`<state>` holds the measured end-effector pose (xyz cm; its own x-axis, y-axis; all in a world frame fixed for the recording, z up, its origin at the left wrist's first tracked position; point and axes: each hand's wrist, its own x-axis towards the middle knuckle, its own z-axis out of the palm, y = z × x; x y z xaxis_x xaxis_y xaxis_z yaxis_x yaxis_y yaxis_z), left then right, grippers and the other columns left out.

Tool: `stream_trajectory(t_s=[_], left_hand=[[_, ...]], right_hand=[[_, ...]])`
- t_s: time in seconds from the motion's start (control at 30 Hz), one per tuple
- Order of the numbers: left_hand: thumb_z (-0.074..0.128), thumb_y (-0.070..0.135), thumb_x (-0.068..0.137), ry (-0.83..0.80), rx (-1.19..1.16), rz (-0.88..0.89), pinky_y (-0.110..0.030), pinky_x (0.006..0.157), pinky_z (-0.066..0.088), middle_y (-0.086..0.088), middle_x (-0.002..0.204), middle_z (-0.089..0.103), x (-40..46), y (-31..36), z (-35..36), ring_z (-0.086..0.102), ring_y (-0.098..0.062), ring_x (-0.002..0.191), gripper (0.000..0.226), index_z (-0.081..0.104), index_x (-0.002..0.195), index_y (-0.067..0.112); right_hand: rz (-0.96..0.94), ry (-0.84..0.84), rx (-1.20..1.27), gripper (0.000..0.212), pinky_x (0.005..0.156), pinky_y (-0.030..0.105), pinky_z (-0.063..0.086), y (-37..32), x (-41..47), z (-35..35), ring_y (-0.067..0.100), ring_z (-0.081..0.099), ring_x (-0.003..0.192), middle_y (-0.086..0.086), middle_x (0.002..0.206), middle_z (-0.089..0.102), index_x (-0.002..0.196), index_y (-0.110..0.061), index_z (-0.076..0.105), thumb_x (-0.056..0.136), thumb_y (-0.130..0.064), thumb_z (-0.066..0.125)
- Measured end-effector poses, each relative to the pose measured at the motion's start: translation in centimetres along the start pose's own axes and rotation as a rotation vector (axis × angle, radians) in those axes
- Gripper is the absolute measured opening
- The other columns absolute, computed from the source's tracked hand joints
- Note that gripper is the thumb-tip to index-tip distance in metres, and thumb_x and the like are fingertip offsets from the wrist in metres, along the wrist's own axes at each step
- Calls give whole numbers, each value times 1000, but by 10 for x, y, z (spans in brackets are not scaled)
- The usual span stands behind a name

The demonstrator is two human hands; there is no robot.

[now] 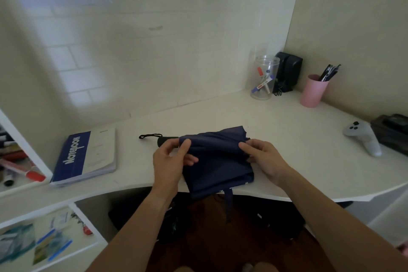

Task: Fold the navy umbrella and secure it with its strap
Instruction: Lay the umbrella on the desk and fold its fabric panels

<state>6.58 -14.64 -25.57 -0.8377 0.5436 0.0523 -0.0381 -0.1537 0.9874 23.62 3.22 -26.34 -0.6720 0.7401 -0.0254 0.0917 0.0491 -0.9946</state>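
Observation:
The navy umbrella (217, 161) lies collapsed on the white desk (298, 139), its loose fabric spread toward the front edge. Its black handle (164, 140) with a wrist loop (150, 136) points left. The navy strap (229, 203) hangs down over the desk's front edge. My left hand (171, 161) pinches the fabric at the handle end. My right hand (262, 159) pinches a fold of fabric at the umbrella's right end.
A blue and white notebook (86, 157) lies to the left. A clear jar of markers (263, 77), black speakers (288, 70) and a pink cup of pens (313, 90) stand at the back right. A white game controller (363, 137) rests far right. Shelves (22, 161) lie left.

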Motion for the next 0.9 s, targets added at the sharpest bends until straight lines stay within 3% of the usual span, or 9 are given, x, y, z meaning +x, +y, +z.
stream_trajectory(t_s=[0.1,0.17,0.27,0.33,0.47,0.57,0.7,0.77,0.9], left_hand=[[61,7,98,-221,-231,-201,-31,86,61,-15,104,77,3,0,-5,76,-31,97,17,69,110,-3],[64,13,97,-273,-156,-216,-35,97,56,-13,113,77,7,-6,-8,71,-28,113,23,73,112,-2],[70,33,95,-260,89,-160,-29,89,55,-2,102,80,8,-8,-8,74,-15,100,27,81,98,8],[70,33,95,-220,192,-123,-23,79,53,0,94,81,8,-8,-8,72,-11,89,27,82,91,9],[70,27,95,-294,181,-133,-19,76,53,-2,96,81,7,-5,-13,73,-11,88,21,82,90,10],[73,25,92,-344,201,-135,-18,69,54,-4,95,81,5,-5,-14,73,-10,83,20,81,89,7],[75,33,91,-362,283,-127,-26,72,54,-16,99,78,7,-8,-16,71,-14,81,34,78,95,-1],[73,35,92,-360,262,-158,-30,76,53,-14,97,79,8,-8,-18,71,-16,83,35,78,94,0],[68,35,96,-353,253,-159,-26,70,51,-7,85,77,7,-10,-22,68,-14,77,39,73,77,1]], right_hand=[[22,-13,43,21,70,27,44,-1,1,-4,15,56,80,-7,75,64,77,-18,62,96,-23,66],[32,-16,79,22,71,30,44,-2,1,-4,17,56,81,-7,75,64,74,-19,61,96,-23,67],[26,-50,29,21,75,30,46,-6,-2,1,15,61,82,-6,80,69,72,-21,68,93,-26,70],[30,-45,45,23,75,30,47,-7,-3,3,16,62,80,-5,79,71,68,-22,72,92,-25,71],[74,-44,165,15,81,37,45,-8,-7,-2,25,58,86,7,87,69,84,-12,72,89,-26,74],[86,-62,154,15,78,38,43,-17,-11,-4,27,59,87,7,87,72,81,-13,73,89,-25,72],[170,-50,-81,39,72,35,40,-46,1,-3,19,60,74,0,81,77,92,-14,79,83,-51,74],[196,-10,-152,32,63,30,35,-55,12,3,16,52,64,0,70,69,88,-10,78,82,-42,79],[144,-18,-133,22,68,35,35,-45,16,5,21,50,78,6,84,67,98,-9,79,89,-29,74]])
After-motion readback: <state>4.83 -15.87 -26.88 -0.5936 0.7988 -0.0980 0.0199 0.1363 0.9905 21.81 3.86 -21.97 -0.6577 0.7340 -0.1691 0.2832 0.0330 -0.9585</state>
